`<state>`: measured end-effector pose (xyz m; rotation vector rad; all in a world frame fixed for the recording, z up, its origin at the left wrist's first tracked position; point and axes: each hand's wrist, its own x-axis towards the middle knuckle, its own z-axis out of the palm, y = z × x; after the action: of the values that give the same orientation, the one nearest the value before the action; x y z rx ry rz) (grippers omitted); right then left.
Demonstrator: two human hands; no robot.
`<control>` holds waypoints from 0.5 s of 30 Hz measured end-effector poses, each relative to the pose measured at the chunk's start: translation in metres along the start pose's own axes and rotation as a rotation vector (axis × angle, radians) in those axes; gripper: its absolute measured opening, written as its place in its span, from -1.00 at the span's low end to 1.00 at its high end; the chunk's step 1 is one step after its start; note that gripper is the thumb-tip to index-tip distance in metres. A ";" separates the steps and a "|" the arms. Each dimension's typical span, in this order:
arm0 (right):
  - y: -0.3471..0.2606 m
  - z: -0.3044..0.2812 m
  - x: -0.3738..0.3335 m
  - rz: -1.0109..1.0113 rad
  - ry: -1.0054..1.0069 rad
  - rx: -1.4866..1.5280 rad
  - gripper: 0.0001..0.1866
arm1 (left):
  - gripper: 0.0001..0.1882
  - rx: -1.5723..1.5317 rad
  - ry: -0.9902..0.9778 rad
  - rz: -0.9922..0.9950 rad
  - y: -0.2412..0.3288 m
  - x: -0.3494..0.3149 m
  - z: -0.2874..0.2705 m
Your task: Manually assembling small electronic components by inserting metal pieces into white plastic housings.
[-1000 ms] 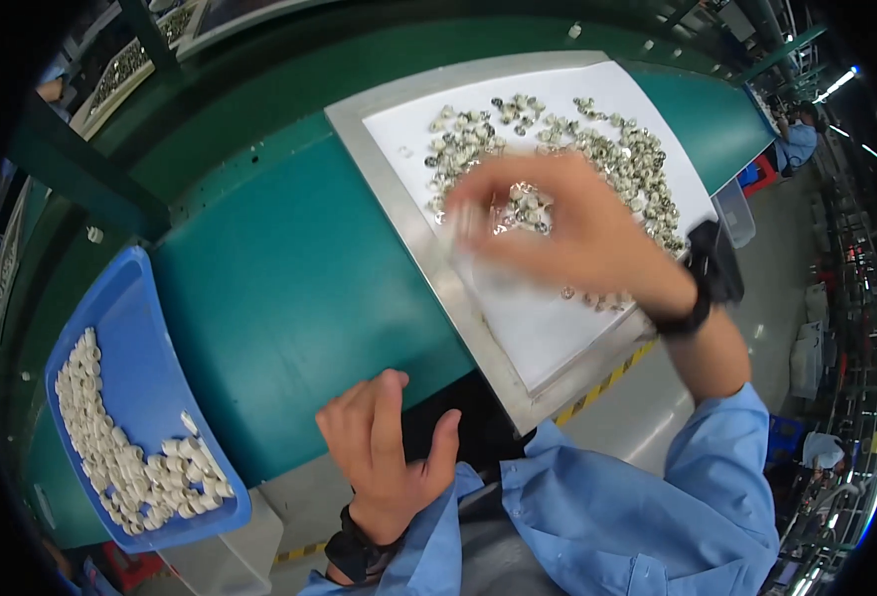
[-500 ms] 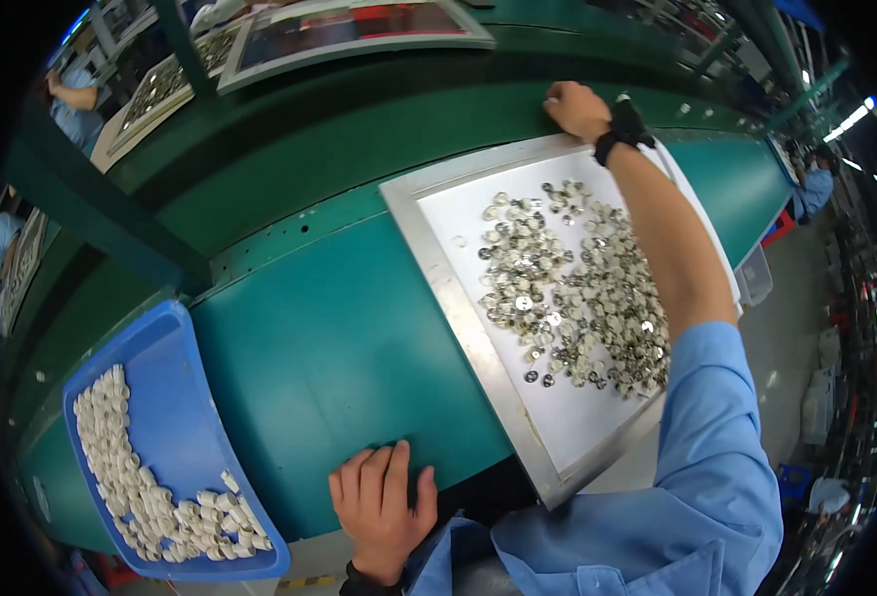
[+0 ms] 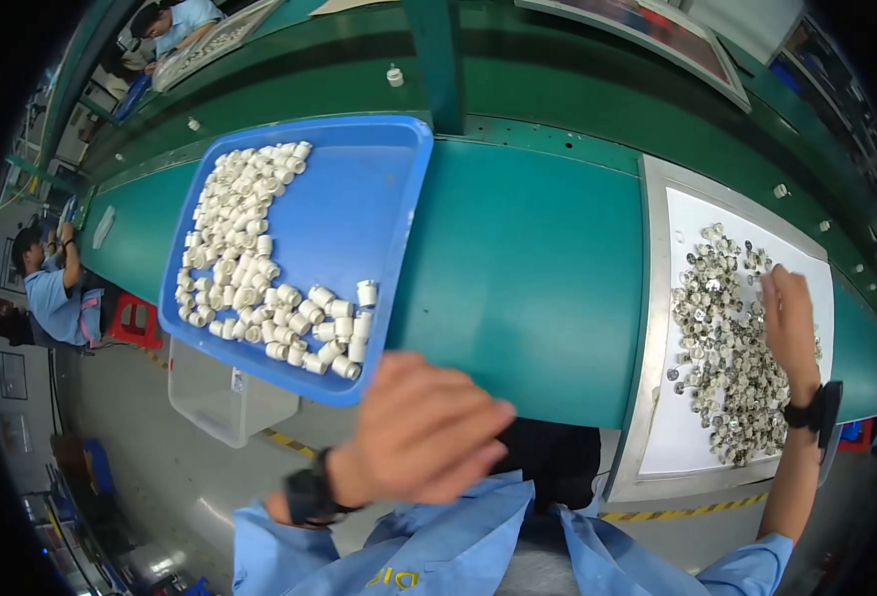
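Observation:
A blue tray on the left holds many short white cylindrical plastic caps. My left hand is by the tray's near right corner, smeared by motion; whether its fingers hold anything cannot be made out. On the right, a metal-framed white board carries a spread of small round parts, cream and shiny metal. Above the right part of that spread is my right hand, its fingers stretched out and nothing visible in them. Whether it touches the parts is unclear.
Green work surface lies between tray and board. A green post rises behind the tray, and a few white pieces stand on the back ledge. Below the tray is a clear plastic bin. Co-workers sit at the far left.
The view has swung left, bringing the tray nearer the middle. My right hand has come from the board's far edge to over the parts. My left hand has lifted toward the tray's corner.

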<state>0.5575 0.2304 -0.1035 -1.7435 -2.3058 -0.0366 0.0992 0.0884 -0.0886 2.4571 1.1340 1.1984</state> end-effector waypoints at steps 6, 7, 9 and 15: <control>-0.060 -0.024 -0.045 -0.170 0.009 0.105 -0.83 | -0.78 0.187 0.131 -0.325 -0.056 0.053 -0.093; -0.059 -0.025 -0.049 -0.107 -0.040 0.115 -0.81 | -0.77 0.206 0.110 -0.379 -0.081 0.066 -0.097; -0.063 -0.030 -0.049 -0.075 -0.077 0.146 -0.78 | -0.74 0.243 0.090 -0.410 -0.133 0.084 -0.112; -0.059 -0.016 -0.046 -0.007 -0.126 0.206 -0.81 | -0.75 0.372 -0.089 -0.611 -0.256 0.110 -0.078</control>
<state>0.5162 0.1679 -0.0898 -1.6773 -2.3070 0.3070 -0.0585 0.3305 -0.0891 2.0845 2.0246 0.7359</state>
